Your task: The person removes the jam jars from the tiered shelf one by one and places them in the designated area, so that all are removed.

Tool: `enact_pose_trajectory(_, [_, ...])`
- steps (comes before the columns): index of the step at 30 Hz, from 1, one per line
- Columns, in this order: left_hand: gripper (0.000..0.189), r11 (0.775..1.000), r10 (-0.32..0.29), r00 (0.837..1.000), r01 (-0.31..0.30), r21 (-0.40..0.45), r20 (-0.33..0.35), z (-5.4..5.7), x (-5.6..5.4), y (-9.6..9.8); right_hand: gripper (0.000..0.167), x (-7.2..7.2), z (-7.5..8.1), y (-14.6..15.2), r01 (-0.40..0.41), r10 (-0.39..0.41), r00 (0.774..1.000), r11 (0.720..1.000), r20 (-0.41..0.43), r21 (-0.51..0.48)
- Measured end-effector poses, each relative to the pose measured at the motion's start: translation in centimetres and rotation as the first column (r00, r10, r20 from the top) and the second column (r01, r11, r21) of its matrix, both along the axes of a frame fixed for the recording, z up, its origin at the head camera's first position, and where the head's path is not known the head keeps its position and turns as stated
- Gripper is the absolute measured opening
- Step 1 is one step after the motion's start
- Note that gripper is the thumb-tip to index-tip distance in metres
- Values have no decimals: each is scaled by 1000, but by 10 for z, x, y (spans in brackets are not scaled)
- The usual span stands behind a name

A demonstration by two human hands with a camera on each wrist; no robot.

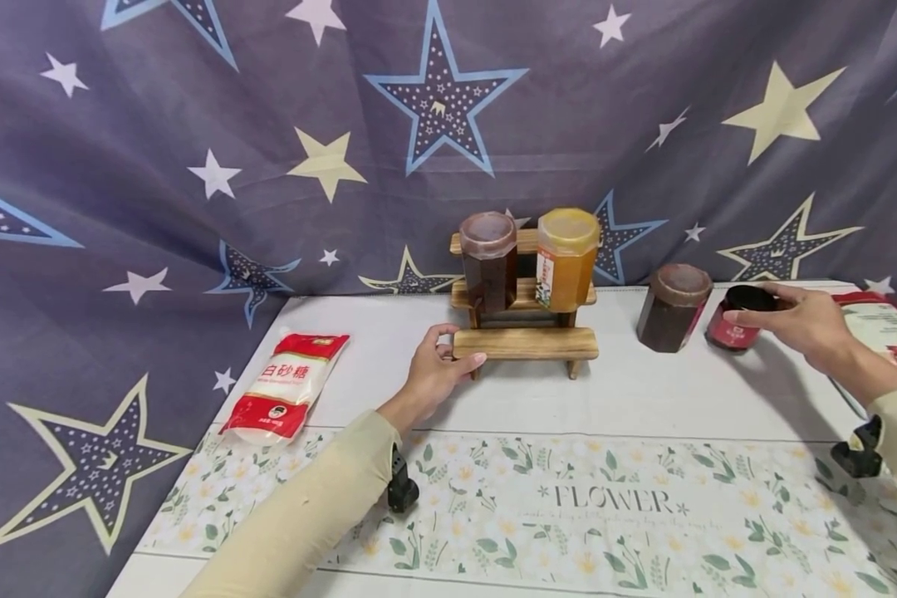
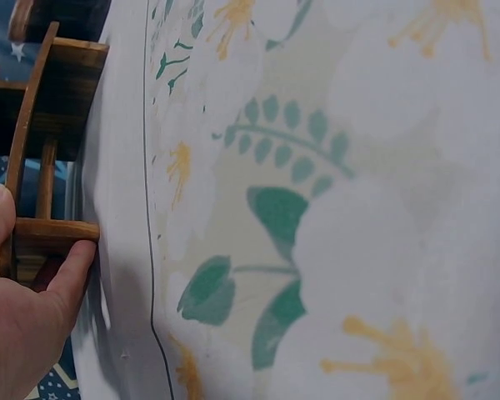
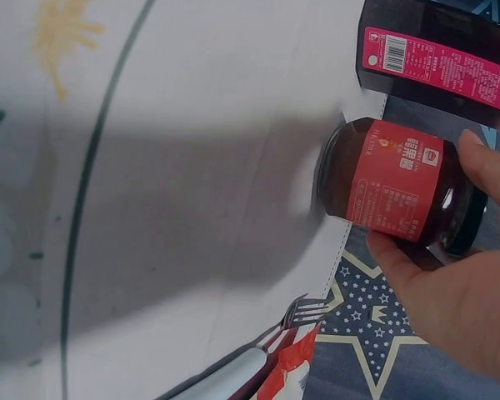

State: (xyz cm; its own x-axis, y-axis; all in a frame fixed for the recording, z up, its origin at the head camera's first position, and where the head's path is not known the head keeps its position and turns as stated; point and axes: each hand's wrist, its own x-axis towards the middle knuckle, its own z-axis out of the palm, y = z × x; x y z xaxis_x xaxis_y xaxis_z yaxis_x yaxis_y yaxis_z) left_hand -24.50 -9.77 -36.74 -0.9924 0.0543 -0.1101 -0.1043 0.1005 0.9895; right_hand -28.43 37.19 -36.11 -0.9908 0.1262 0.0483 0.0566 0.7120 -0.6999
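My left hand (image 1: 435,370) grips the left end of the lowest step of a small wooden tiered rack (image 1: 526,342), thumb in front and fingers behind. On the rack's upper part stand a dark brown jar (image 1: 488,264) and an amber jar with a yellow lid (image 1: 566,262). My right hand (image 1: 811,324) holds a small dark glass jar (image 3: 392,179) with a black lid and a red label, thumb and fingers on either side near the lid. Just left of it stands a taller dark jar (image 1: 673,309) whose pink label (image 3: 437,71) shows in the right wrist view.
At the left lies a red and white bag of white sugar (image 1: 284,386). Another red and cream package (image 1: 885,320) lies at the far right, with a fork (image 3: 304,312) beside it. A star-patterned curtain (image 1: 389,166) hangs behind the white table with its flowered cloth (image 1: 568,531).
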Motion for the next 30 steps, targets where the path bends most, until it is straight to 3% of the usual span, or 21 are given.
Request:
enact_pose_trajectory(7, [66,999,4,1000,-4,33,5,-22,-14,-3,82,0,2,-2,-15,15,1000,1000,-13,9])
enact_pose_trajectory(15, [65,1000,17,1000,-16,18,-26,-26,-16,-3,99,-3,9,-4,-65,67,994,998,91,-25])
enact_pose_trajectory(20, [63,1000,21,999,-21,1,-34,-26,-15,-3,106,-4,32,-6,-116,124,984,991,127,-64])
enact_pose_trajectory(26, [64,1000,23,999,-23,0,-34,-26,-15,-3,97,-6,67,-23,-107,107,994,994,34,-11])
enact_pose_trajectory(30, [64,1000,21,999,-21,6,-32,-26,-15,-3,96,-6,82,-41,-103,102,995,994,-22,-31])
